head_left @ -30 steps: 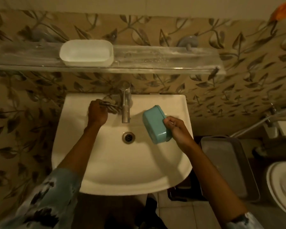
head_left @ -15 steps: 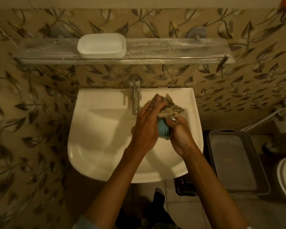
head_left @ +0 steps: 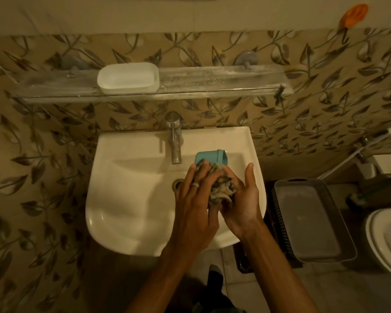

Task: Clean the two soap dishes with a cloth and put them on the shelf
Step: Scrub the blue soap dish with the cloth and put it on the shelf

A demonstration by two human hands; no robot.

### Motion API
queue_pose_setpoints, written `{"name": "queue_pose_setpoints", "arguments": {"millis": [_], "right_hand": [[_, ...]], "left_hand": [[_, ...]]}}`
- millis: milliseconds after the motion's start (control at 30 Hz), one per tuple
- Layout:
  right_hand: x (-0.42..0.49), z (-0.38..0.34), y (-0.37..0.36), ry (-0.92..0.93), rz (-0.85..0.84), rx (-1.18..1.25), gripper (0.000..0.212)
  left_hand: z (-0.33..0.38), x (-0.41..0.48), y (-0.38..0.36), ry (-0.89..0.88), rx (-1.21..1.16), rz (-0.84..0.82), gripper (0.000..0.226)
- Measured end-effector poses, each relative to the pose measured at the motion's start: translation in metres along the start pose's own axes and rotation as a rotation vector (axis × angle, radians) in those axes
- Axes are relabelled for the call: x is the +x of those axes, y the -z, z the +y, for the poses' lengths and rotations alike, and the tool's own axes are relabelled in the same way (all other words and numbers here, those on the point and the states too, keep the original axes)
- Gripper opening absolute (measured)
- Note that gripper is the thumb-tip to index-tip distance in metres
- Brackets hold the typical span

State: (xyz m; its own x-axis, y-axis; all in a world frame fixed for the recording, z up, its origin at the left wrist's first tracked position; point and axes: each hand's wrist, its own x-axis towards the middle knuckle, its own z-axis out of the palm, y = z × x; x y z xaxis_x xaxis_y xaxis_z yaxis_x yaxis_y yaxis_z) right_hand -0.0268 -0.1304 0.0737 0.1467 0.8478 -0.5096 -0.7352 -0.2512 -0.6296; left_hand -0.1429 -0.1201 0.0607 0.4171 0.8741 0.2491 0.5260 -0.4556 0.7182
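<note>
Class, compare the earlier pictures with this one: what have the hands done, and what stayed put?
The left hand took the cloth from beside the tap and moved right, and now presses it on the teal soap dish, which the right hand holds. The white soap dish stayed on the shelf.

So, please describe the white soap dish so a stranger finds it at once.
Above the white sink runs a clear wall shelf. The white soap dish sits on its left half; the only other dish, the teal soap dish, is held over the sink.
</note>
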Motion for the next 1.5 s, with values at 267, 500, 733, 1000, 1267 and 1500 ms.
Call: {"name": "queue_pose_setpoints", "arguments": {"millis": [267,500,733,1000,1267,1500], "right_hand": [[-0.007,-0.012,-0.009,0.004,-0.097,0.062,0.086],[-0.004,-0.039,-0.011,-0.005,-0.099,0.140,0.075],[-0.020,-0.023,-0.019,-0.034,-0.177,-0.296,0.078],[-0.019,-0.020,-0.025,0.193,-0.076,-0.817,0.012],[-0.017,-0.018,-0.024,0.517,0.037,-0.842,0.020],[-0.025,0.023,-0.035,0.829,0.195,-0.472,0.032]], "left_hand": [[0.010,0.070,0.021,0.199,-0.101,-0.191,0.049],[0.003,-0.018,0.004,-0.115,-0.018,0.019,0.063],[0.015,0.024,0.034,0.001,-0.010,0.038,0.051],[-0.012,0.048,0.058,0.515,-0.742,-0.055,0.035],[-0.009,0.013,0.094,0.300,-0.407,0.443,0.039],[0.051,-0.003,0.046,0.060,-0.122,0.149,0.046]]}}
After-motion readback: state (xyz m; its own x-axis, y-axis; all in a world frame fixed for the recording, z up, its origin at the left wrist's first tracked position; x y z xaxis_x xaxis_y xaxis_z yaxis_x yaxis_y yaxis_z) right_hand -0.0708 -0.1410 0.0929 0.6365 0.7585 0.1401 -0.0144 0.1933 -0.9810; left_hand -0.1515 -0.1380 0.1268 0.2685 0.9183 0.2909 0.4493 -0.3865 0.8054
